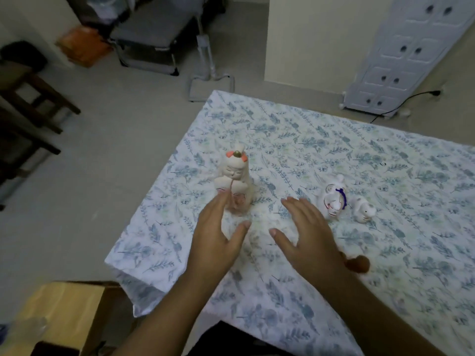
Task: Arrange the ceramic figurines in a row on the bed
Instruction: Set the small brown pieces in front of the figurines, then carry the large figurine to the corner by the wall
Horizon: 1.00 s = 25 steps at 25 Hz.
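Both hands (213, 242) (311, 235) spread, empty | tall figurine (235, 179) near bed (154, 253) edge

Open hands (262, 235) nr 3 figurines (334, 199) on bed (385, 155).

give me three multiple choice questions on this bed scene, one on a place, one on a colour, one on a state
1. Where is the tall figurine?
A. by the left hand
B. on the floor
C. right of the small figurine

2. What colour is the cord on the middle figurine?
A. red
B. purple
C. yellow

3. How are the hands?
A. both clenched on figurines
B. both open
C. one holds a box

Answers:
1 A, the left fingertips reach its base.
2 B, a purple cord loops across its back.
3 B, the right hand and left are spread, holding nothing.
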{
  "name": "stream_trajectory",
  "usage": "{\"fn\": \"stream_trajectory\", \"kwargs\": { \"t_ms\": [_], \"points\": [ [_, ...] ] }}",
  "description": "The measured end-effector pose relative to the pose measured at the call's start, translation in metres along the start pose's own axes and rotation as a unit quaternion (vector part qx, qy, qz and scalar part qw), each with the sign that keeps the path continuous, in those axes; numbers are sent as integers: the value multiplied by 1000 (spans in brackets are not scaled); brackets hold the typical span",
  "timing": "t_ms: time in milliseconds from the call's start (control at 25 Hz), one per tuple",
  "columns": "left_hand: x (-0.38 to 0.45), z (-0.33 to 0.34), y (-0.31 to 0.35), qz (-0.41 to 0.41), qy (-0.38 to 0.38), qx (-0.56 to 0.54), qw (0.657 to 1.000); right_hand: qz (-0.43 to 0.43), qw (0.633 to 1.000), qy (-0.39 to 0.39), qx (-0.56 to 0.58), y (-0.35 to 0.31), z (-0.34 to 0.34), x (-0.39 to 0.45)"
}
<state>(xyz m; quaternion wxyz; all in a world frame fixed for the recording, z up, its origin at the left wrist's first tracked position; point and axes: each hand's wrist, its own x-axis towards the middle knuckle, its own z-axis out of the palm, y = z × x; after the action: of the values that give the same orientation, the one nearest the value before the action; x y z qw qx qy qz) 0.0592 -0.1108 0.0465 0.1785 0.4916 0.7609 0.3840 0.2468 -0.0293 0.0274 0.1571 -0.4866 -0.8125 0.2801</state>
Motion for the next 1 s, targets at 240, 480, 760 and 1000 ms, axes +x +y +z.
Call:
{"fn": "stream_trajectory", "kwargs": {
  "t_ms": [240, 480, 760, 1000],
  "points": [
    [74, -24, -53, -68, -87, -65, 992, 41, 976, -96, 190, -71, 34, 84],
    [83, -24, -56, -62, -129, -181, 973, 102, 960, -27, 260, -74, 42, 85],
    [87, -32, 26, 12, -161, -263, 951, 50, 951, 100, 288, -74, -37, 46],
    [78, 40, 142, 90, -293, -301, 903, 69, 935, 206, 279, -6, -135, -18]
  ]
}}
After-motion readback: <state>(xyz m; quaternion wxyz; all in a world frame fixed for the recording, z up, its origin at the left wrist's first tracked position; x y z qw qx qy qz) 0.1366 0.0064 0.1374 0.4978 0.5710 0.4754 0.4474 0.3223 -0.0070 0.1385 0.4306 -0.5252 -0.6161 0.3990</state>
